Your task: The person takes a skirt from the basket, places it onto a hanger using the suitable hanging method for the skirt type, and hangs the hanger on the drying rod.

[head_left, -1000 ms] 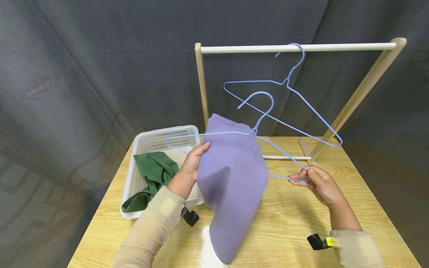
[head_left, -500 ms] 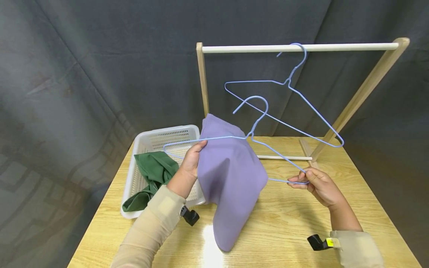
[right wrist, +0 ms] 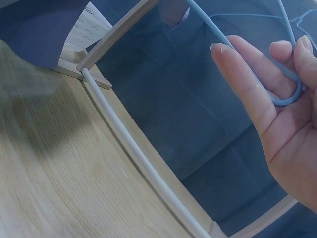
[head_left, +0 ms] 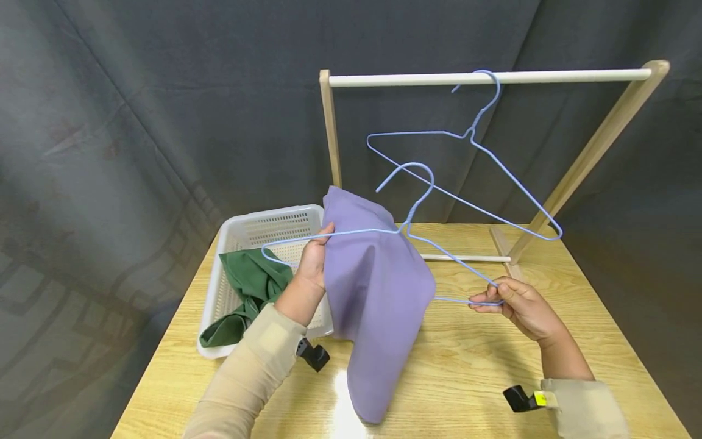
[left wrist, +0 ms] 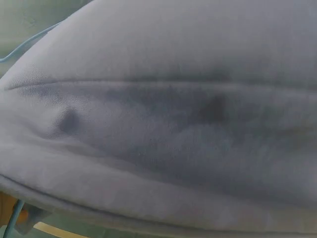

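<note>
A piece of purple cloth (head_left: 378,286) hangs across a blue wire hanger (head_left: 433,244) in the head view, its lower end drooping over the table. The hanger's upper left arm runs in front of the cloth, while part of the lower bar is hidden behind it. My left hand (head_left: 311,263) holds the cloth at its left edge, thumb beside the wire; the other fingers are mostly covered. At the hanger's right corner, my right hand (head_left: 523,305) pinches the wire. Fabric (left wrist: 148,129) fills the left wrist view. The right wrist view shows the hanger's bend inside my curled hand (right wrist: 292,144).
A second blue hanger (head_left: 488,152) hangs from the white rod (head_left: 570,77) of a wooden rack. At left on the wooden table (head_left: 471,378), a white basket (head_left: 225,235) contains a crumpled green cloth (head_left: 255,274). Dark curtains (head_left: 164,91) stand behind.
The held hanger has shifted slightly left and down across the cloth. The cloth's top corner has moved left. My right hand has dropped a little with the hanger corner.
</note>
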The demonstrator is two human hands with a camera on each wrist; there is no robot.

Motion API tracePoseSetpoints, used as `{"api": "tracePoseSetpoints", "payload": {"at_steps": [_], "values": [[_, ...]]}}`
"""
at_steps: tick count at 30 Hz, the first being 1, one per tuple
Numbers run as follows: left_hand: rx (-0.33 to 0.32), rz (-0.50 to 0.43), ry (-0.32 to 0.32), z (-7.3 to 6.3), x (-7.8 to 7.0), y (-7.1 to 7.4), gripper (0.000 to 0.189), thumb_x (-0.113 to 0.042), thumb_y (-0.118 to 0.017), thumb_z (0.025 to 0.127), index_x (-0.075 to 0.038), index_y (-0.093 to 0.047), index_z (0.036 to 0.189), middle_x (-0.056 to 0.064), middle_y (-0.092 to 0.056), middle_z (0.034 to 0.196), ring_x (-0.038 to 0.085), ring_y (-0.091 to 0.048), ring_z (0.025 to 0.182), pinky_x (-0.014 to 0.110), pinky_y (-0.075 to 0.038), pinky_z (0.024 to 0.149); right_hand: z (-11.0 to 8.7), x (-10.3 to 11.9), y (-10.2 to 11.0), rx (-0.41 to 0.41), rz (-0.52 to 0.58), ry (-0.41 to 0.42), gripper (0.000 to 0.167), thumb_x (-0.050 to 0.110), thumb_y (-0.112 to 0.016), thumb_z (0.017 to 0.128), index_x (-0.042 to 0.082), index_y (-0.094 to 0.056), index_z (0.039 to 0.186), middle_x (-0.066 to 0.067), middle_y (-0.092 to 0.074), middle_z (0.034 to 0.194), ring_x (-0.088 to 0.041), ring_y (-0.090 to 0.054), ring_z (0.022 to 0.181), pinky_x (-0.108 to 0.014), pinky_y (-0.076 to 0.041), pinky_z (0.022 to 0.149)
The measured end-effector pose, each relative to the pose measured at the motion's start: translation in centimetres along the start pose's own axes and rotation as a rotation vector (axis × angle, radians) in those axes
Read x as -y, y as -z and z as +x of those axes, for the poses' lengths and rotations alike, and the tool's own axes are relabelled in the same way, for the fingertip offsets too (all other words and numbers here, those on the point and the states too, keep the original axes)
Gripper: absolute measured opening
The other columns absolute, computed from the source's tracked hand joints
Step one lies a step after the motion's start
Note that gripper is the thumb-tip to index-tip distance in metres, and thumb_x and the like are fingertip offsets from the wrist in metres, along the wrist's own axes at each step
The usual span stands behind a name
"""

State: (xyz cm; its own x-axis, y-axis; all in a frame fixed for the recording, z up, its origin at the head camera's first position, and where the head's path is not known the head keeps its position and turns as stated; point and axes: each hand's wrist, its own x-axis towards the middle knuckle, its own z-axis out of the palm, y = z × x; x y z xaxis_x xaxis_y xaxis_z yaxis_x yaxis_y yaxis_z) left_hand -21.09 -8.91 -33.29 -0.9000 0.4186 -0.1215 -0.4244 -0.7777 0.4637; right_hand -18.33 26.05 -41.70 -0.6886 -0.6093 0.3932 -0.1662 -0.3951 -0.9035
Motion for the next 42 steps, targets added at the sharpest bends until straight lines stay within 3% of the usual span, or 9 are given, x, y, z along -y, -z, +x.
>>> {"api": "tracePoseSetpoints", "payload": {"at_steps": [4, 9, 13, 18, 22, 26, 30, 35, 42], "values": [[-0.003, -0.026, 0.013, -0.2, -0.3, -0.2, 0.039, -0.024, -0.019, 0.096, -0.005, -0.049, 0.08, 0.005, -0.056, 0.069, 0.014, -0.054, 0.061, 0.021, -0.045, 0.057, 0.0, 0.2, -0.2, -0.001, -0.02, -0.029, 0.033, 0.0, -0.017, 0.094, -0.004, -0.05, 0.092, -0.017, -0.059, 0.101, -0.026, -0.055, 0.096, -0.035, -0.043, 0.08], [-0.082, 0.053, 0.009, 0.0, -0.5, 0.0, 0.033, -0.025, -0.022, 0.095, -0.008, -0.047, 0.083, 0.003, -0.055, 0.068, 0.012, -0.054, 0.059, 0.02, -0.044, 0.055, -0.2, 0.5, -0.2, 0.001, -0.015, -0.028, 0.035, 0.001, -0.016, 0.094, -0.003, -0.05, 0.093, -0.017, -0.06, 0.1, -0.027, -0.056, 0.094, -0.036, -0.044, 0.079], [-0.196, 0.207, -0.072, 0.5, -0.5, 0.3, 0.023, -0.018, -0.027, 0.094, -0.007, -0.043, 0.106, 0.001, -0.052, 0.086, 0.01, -0.052, 0.07, 0.019, -0.043, 0.062, -0.5, 0.4, -0.1, 0.009, 0.053, 0.004, 0.036, 0.001, -0.014, 0.094, -0.004, -0.05, 0.093, -0.019, -0.06, 0.097, -0.028, -0.057, 0.092, -0.036, -0.044, 0.078], [-0.337, 0.475, -0.176, 1.4, -0.5, 0.9, 0.048, -0.005, -0.032, 0.089, -0.005, -0.022, 0.136, 0.012, -0.035, 0.127, 0.018, -0.042, 0.098, 0.024, -0.039, 0.079, -0.7, -0.1, -0.1, 0.029, 0.135, 0.038, 0.038, 0.001, -0.011, 0.094, -0.006, -0.049, 0.095, -0.022, -0.059, 0.097, -0.03, -0.056, 0.091, -0.036, -0.044, 0.077], [-0.369, 0.53, -0.205, 1.6, -0.6, 1.4, 0.045, 0.0, -0.035, 0.086, 0.003, -0.027, 0.13, 0.018, -0.041, 0.118, 0.018, -0.048, 0.088, 0.024, -0.043, 0.073, -0.8, -0.4, -0.1, 0.029, 0.138, 0.049, 0.038, 0.001, -0.01, 0.094, -0.006, -0.048, 0.096, -0.022, -0.059, 0.098, -0.03, -0.057, 0.09, -0.036, -0.044, 0.077], [-0.366, 0.558, -0.183, 1.6, -0.8, 1.6, 0.034, 0.002, -0.041, 0.081, 0.003, -0.036, 0.115, 0.01, -0.045, 0.095, 0.011, -0.05, 0.067, 0.021, -0.044, 0.058, -0.7, -0.5, -0.2, 0.022, 0.139, 0.059, 0.038, 0.001, -0.01, 0.094, -0.007, -0.048, 0.096, -0.023, -0.059, 0.098, -0.031, -0.057, 0.089, -0.036, -0.044, 0.077], [-0.369, 0.673, -0.083, 1.4, -1.2, 1.7, 0.051, 0.006, -0.044, 0.073, -0.001, -0.029, 0.122, 0.012, -0.044, 0.104, 0.015, -0.049, 0.074, 0.023, -0.043, 0.058, -0.6, -0.5, -0.2, 0.024, 0.149, 0.071, 0.038, 0.001, -0.01, 0.094, -0.007, -0.047, 0.096, -0.023, -0.058, 0.098, -0.031, -0.057, 0.089, -0.036, -0.044, 0.077], [-0.367, 1.05, -0.017, 1.1, -1.3, 1.9, 0.079, 0.008, -0.049, 0.07, -0.008, -0.012, 0.137, 0.019, -0.025, 0.133, 0.028, -0.041, 0.103, 0.036, -0.041, 0.079, -0.5, -0.5, -0.3, 0.03, 0.149, 0.083, 0.039, 0.0, -0.01, 0.094, -0.007, -0.048, 0.096, -0.024, -0.058, 0.098, -0.032, -0.057, 0.09, -0.037, -0.044, 0.077], [-0.342, 1.61, -0.032, 1.0, -1.5, 1.9, 0.076, -0.002, -0.056, 0.072, -0.005, -0.016, 0.136, 0.018, -0.024, 0.136, 0.03, -0.024, 0.123, 0.041, -0.023, 0.097, -0.6, -0.1, -0.5, -0.009, 0.129, 0.088, 0.038, 0.0, -0.011, 0.094, -0.008, -0.048, 0.096, -0.023, -0.059, 0.096, -0.031, -0.058, 0.088, -0.036, -0.045, 0.075]]}}
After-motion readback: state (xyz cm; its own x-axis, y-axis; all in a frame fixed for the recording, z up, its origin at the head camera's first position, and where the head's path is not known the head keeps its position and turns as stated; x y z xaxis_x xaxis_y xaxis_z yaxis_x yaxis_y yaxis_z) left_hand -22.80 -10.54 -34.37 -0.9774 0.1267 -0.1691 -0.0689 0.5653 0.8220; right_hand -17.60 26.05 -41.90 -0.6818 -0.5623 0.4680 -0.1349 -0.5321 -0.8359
